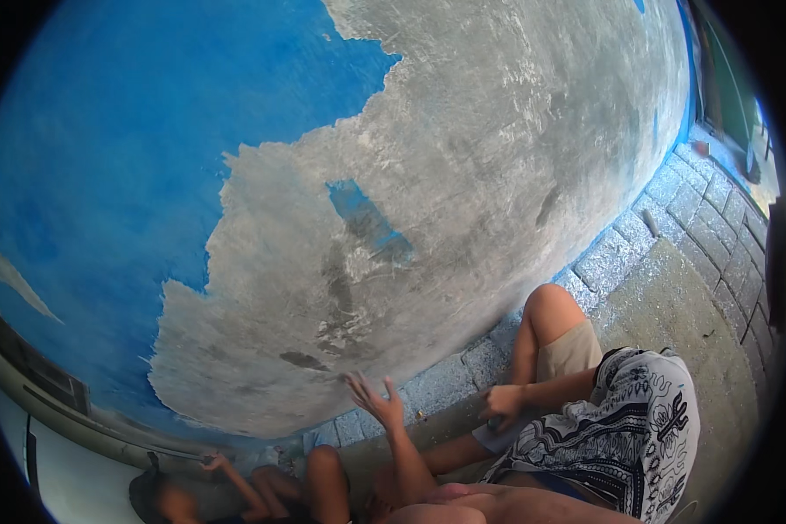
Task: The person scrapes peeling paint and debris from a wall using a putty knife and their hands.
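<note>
My left hand (381,407) is raised near the foot of the wall, fingers spread, with nothing in it. Whether its fingertips touch the wall cannot be told. My right hand (503,405) rests low by my bent legs, its fingers curled round a small dark object (494,422), mostly hidden by the hand. In front of me rises a grey plaster wall (445,164), bared in a wide patch with a ragged edge. Blue paint (118,131) still covers its left part, and a faded blue strip (370,219) stands alone in the bare area.
Pale flakes lie scattered over the paving blocks (619,262) along the wall's foot. A grey-brown mat or sheet (688,314) covers the ground beside me. Another person's hand (215,461), at lower left, holds a thin tool near a ledge. My knee (550,304) is close to the wall.
</note>
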A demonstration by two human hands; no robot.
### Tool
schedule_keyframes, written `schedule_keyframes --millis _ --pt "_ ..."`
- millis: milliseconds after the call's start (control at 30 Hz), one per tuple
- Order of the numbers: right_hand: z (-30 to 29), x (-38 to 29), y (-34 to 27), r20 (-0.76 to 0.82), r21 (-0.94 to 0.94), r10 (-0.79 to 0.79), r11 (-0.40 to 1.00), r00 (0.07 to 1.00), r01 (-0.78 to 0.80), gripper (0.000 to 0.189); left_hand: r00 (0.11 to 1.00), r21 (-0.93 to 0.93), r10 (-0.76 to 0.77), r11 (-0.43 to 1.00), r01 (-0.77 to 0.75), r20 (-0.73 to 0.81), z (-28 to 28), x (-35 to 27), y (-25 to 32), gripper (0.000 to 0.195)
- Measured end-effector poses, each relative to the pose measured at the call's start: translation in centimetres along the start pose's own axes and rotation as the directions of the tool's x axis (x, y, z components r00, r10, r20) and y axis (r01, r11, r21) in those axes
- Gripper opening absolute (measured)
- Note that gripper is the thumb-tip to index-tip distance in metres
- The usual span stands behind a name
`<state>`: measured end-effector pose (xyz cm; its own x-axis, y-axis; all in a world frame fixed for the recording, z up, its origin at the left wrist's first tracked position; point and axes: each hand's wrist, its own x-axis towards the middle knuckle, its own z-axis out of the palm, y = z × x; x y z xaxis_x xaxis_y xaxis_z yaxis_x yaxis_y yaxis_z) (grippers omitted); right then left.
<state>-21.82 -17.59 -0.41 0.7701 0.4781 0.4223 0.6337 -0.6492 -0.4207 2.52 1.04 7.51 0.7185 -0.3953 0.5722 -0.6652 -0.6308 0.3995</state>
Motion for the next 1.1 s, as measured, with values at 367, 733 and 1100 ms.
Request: schedule_keyframes --millis 367,733,1100 --pt "-0.3 2.3 1.4 -0.122 0.163 0.075 0.985 0.99 -0.054 0.044 0.536 0.441 0.748 0.663 -0.604 -0.391 -13.4 28.4 24.0 0.072" --pt "-1.4 2.4 1.2 -0.3 0.296 0.146 0.954 0.943 -0.053 0.026 0.51 0.407 0.557 0.83 -0.382 -0.656 -17.5 33.0 20.0 0.075" --pt "-21.5 7.9 -4.1 -0.647 0.035 -0.263 0.927 0.715 0.372 0.018 0.974 0.151 0.223 0.962 -0.226 0.037 -1.6 5.0 3.1 0.083"
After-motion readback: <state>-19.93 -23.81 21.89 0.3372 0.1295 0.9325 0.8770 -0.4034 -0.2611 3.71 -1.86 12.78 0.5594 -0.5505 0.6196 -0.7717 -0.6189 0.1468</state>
